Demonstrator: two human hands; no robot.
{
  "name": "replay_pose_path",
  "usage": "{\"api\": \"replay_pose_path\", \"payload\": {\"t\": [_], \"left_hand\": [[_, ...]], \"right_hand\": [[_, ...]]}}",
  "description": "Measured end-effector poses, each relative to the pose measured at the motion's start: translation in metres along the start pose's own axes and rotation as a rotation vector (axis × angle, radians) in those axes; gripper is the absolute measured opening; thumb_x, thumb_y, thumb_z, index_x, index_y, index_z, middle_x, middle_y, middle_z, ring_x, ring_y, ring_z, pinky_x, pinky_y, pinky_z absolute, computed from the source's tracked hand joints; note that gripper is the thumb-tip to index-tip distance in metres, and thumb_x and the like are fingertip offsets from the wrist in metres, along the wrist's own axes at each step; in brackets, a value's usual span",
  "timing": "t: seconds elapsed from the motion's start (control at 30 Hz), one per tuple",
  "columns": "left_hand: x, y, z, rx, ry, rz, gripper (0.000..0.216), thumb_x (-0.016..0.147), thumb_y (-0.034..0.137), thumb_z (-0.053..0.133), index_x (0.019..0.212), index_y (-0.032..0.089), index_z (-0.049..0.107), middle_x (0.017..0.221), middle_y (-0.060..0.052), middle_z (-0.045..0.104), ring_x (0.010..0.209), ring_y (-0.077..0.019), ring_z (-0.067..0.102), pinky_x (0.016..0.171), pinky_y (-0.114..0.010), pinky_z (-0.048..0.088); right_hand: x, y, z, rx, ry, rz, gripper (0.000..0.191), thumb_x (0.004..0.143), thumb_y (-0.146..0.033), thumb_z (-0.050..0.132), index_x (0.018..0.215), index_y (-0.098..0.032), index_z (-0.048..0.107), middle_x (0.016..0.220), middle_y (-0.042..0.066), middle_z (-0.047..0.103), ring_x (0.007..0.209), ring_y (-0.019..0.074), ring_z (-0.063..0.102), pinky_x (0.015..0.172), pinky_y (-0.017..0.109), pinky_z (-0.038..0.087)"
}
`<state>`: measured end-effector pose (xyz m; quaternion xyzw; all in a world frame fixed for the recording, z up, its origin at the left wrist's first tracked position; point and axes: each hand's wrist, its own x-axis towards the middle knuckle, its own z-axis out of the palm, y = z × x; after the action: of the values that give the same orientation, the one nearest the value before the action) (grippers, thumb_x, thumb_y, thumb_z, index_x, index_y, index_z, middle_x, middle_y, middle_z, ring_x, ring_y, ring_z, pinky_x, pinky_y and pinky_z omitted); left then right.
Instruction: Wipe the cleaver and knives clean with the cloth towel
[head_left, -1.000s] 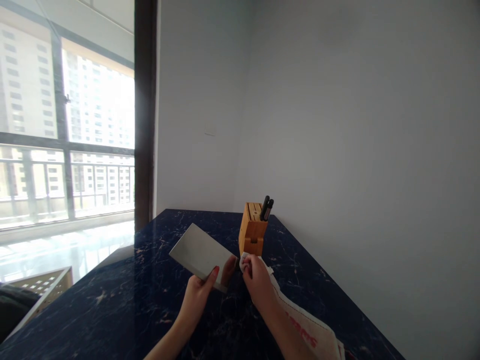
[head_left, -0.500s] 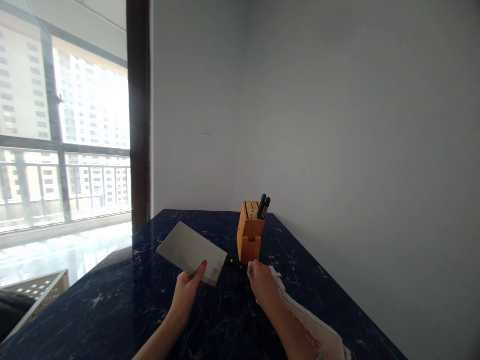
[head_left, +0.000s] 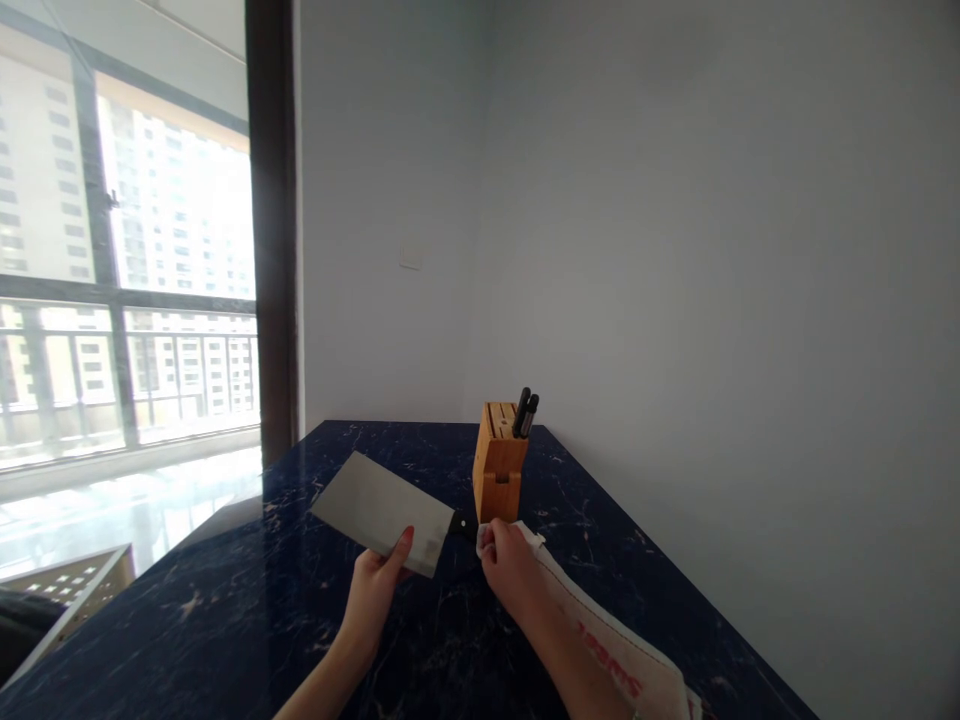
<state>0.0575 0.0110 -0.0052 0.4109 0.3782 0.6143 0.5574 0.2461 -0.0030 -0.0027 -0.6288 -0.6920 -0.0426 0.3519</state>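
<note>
A cleaver [head_left: 379,510] with a broad grey blade and a black handle is held above the dark blue marbled table. My left hand [head_left: 380,578] pinches the blade near its lower edge, thumb on top. At the handle's end, my right hand [head_left: 510,560] is closed on a whitish cloth [head_left: 600,630] with red lettering, bunched against the handle. The rest of the cloth trails toward me under my right forearm. Just beyond my right hand stands a wooden knife block [head_left: 501,465], with two black-handled tools [head_left: 526,412] in its right side.
The dark table [head_left: 420,640] narrows toward the far corner, with a grey wall [head_left: 720,350] along its right side. At lower left is a light-framed item with a perforated panel [head_left: 71,595]. Large windows [head_left: 127,250] fill the left.
My right hand has moved a little left along the cleaver's handle with the cloth, covering more of it. My left hand keeps its hold on the blade, which has barely shifted.
</note>
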Motion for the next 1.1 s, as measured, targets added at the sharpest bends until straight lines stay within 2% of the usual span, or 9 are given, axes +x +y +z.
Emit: {"api": "replay_pose_path", "payload": {"t": [0.2,0.3,0.43,0.53,0.67,0.9,1.0,1.1], "left_hand": [[-0.016,0.003,0.014,0.091,-0.164,0.072,0.032,0.067,0.039,0.067,0.080,0.009,0.067,0.072,-0.005,0.071,0.073,-0.0243,0.065,0.065,-0.027,0.052],[-0.018,0.002,0.015,0.115,-0.189,0.098,0.032,0.067,0.039,0.066,0.079,0.009,0.068,0.072,-0.005,0.071,0.073,-0.0247,0.065,0.063,-0.027,0.051],[-0.015,-0.003,0.011,0.079,-0.191,0.074,0.033,0.069,0.038,0.066,0.083,0.009,0.067,0.074,-0.006,0.071,0.073,-0.0246,0.065,0.066,-0.029,0.052],[-0.010,-0.006,0.007,0.002,-0.138,0.009,0.031,0.068,0.036,0.068,0.084,0.009,0.066,0.075,-0.007,0.071,0.073,-0.0248,0.066,0.069,-0.031,0.052],[-0.001,-0.010,0.003,-0.131,0.000,-0.073,0.024,0.066,0.024,0.071,0.082,0.008,0.065,0.074,-0.009,0.071,0.069,-0.0248,0.066,0.065,-0.032,0.054],[0.014,-0.005,-0.014,-0.232,0.180,-0.044,0.012,0.071,0.009,0.064,0.082,0.008,0.064,0.069,-0.006,0.070,0.060,-0.0201,0.066,0.055,-0.028,0.055],[0.021,0.002,-0.022,-0.326,0.261,-0.018,0.010,0.076,0.007,0.058,0.086,0.010,0.061,0.071,-0.003,0.069,0.059,-0.0150,0.066,0.056,-0.024,0.055],[0.024,0.010,-0.025,-0.429,0.256,-0.040,0.012,0.080,0.006,0.051,0.089,0.011,0.059,0.071,-0.003,0.068,0.059,-0.0135,0.066,0.057,-0.023,0.055]], "right_hand": [[0.000,-0.020,-0.010,0.099,0.083,-0.080,0.017,0.073,-0.007,0.037,0.078,-0.020,0.047,0.082,0.002,0.054,0.082,0.0140,0.051,0.074,0.023,0.037],[0.000,-0.025,-0.011,0.121,0.096,-0.110,0.017,0.073,-0.007,0.037,0.077,-0.020,0.046,0.083,0.002,0.053,0.082,0.0144,0.051,0.074,0.024,0.037],[0.002,-0.020,-0.010,0.082,0.088,-0.054,0.016,0.073,-0.006,0.037,0.076,-0.020,0.044,0.080,0.002,0.053,0.080,0.0149,0.051,0.072,0.024,0.037],[0.003,-0.012,-0.007,0.044,0.065,-0.005,0.017,0.072,-0.004,0.038,0.074,-0.020,0.044,0.077,0.002,0.053,0.079,0.0148,0.051,0.070,0.022,0.036],[0.004,-0.002,-0.003,-0.012,0.012,0.057,0.018,0.071,-0.002,0.040,0.073,-0.019,0.047,0.075,0.003,0.055,0.077,0.0147,0.053,0.066,0.021,0.034],[0.001,0.012,0.002,-0.050,-0.102,0.134,0.017,0.073,-0.003,0.041,0.071,-0.018,0.050,0.069,0.004,0.058,0.068,0.0146,0.055,0.060,0.022,0.033],[-0.001,0.009,0.002,-0.004,-0.146,0.115,0.017,0.072,-0.004,0.042,0.068,-0.017,0.050,0.066,0.004,0.058,0.066,0.0147,0.055,0.059,0.022,0.033],[-0.006,-0.008,0.002,0.099,-0.207,0.022,0.018,0.069,-0.003,0.043,0.067,-0.018,0.052,0.069,0.001,0.058,0.069,0.0129,0.055,0.061,0.020,0.035]]}}
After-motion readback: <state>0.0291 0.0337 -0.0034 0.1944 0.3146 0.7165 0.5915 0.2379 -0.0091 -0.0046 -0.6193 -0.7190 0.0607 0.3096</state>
